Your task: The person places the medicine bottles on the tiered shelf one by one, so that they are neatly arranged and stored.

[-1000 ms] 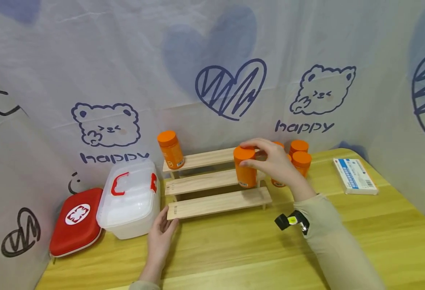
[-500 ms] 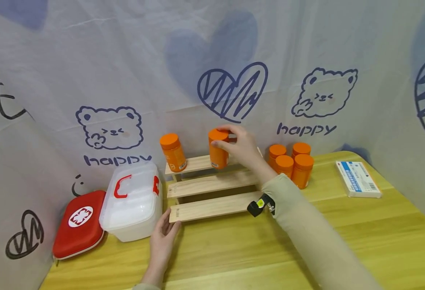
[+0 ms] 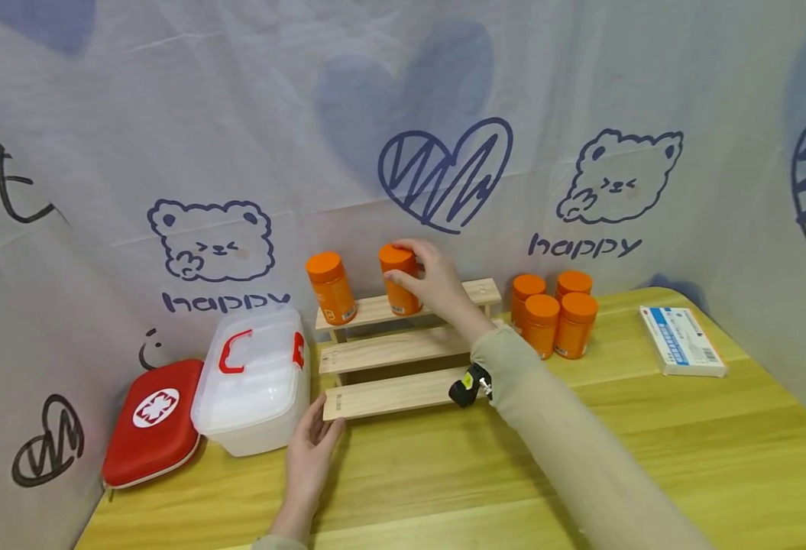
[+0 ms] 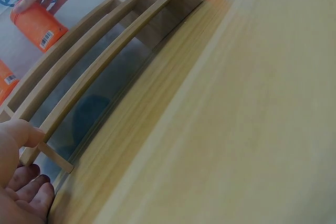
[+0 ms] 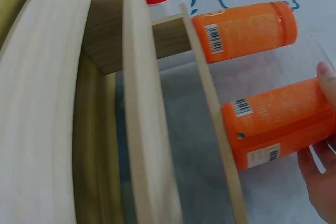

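The right hand (image 3: 437, 286) is gripping an orange jar (image 3: 401, 296) near its lid (image 3: 390, 260), likely keeping it upright on the top tier (image 3: 370, 309) of the wooden rack (image 3: 396, 349), while the left hand (image 3: 309, 454) is pinching the bottom tier (image 3: 392, 394), apparently for steadiness.

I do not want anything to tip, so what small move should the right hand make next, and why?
Probably the right hand should gently release the orange cylindrical bottle it grips: it is upright, its base seemingly on the top tier of the pale wooden three-tier rack, apart from the neighbouring orange capped bottle. The left hand holds the rack's front left corner.
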`<state>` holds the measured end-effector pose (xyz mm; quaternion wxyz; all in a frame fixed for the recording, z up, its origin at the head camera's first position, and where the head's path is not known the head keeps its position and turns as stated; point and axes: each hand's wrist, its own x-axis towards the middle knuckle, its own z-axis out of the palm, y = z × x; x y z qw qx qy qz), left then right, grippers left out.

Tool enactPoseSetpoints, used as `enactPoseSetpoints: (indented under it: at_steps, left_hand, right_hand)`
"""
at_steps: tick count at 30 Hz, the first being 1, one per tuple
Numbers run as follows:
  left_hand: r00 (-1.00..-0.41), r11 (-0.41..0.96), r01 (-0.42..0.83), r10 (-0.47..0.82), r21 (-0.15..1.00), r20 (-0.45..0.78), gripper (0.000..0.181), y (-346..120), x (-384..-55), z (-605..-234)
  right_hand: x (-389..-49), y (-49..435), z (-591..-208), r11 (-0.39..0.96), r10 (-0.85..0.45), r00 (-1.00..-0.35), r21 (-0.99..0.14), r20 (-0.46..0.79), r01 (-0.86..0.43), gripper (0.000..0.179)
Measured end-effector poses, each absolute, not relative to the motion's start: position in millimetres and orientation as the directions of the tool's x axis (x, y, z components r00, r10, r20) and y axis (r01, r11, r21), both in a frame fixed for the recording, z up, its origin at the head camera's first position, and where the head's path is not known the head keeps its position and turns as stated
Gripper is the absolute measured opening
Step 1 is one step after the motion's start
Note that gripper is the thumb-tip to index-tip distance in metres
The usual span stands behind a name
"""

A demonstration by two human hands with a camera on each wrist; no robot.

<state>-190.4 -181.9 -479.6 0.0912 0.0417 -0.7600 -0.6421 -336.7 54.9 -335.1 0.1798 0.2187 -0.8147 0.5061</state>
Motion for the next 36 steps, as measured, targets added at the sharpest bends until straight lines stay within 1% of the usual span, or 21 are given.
enactPoseSetpoints:
  at_steps: [3, 8, 11, 15, 18, 22, 26, 30, 33, 36]
  left_hand:
    - [-0.981, 0.177, 0.051, -0.176, 0.983, 0.083, 0.057, -182.4, -190.5, -478.7]
    - [-0.982, 0.181, 0.048, -0.169, 0.982, 0.079, 0.057, -181.6, -189.5, -479.4]
    - [-0.982, 0.176, 0.047, -0.173, 0.983, 0.077, 0.057, -180.4, -188.4, -480.5]
    - [-0.98, 0.168, 0.045, -0.184, 0.985, 0.076, 0.057, -180.8, -187.7, -480.2]
    - [-0.979, 0.176, 0.047, -0.187, 0.983, 0.08, 0.057, -181.9, -188.6, -479.8]
    - [-0.979, 0.187, 0.05, -0.186, 0.981, 0.085, 0.057, -183.3, -190.0, -479.9]
    - [-0.979, 0.186, 0.053, -0.183, 0.981, 0.088, 0.056, -183.6, -190.3, -480.6]
    - [-0.98, 0.185, 0.056, -0.18, 0.981, 0.09, 0.056, -183.4, -190.3, -480.3]
    - [-0.98, 0.179, 0.051, -0.178, 0.982, 0.084, 0.056, -182.9, -190.2, -480.3]
    - [-0.981, 0.184, 0.049, -0.175, 0.982, 0.081, 0.056, -182.1, -190.3, -480.3]
  right_hand:
    - [-336.6, 56.1, -338.7, 0.368, -0.195, -0.84, -0.756, 0.507, -0.542, 0.056]
    - [-331.0, 71.3, -346.3, 0.278, -0.189, -0.858, -0.812, 0.477, -0.512, 0.074]
    - [-325.2, 86.1, -353.2, 0.259, -0.143, -0.872, -0.833, 0.468, -0.49, 0.074]
    - [-314.8, 103.7, -360.5, 0.331, -0.116, -0.88, -0.818, 0.46, -0.471, 0.065]
    - [-304.9, 118.4, -365.2, 0.42, -0.117, -0.879, -0.779, 0.462, -0.466, 0.059]
    - [-289.4, 139.0, -372.1, 0.505, -0.113, -0.871, -0.728, 0.478, -0.464, 0.05]
    - [-274.4, 156.3, -379.7, 0.539, -0.109, -0.861, -0.698, 0.497, -0.471, 0.038]
    - [-267.0, 167.3, -380.5, 0.593, -0.174, -0.845, -0.631, 0.505, -0.5, 0.034]
    - [-263.7, 173.8, -375.7, 0.631, -0.24, -0.831, -0.569, 0.502, -0.527, 0.034]
    - [-260.7, 182.1, -371.4, 0.678, -0.25, -0.833, -0.525, 0.494, -0.515, 0.035]
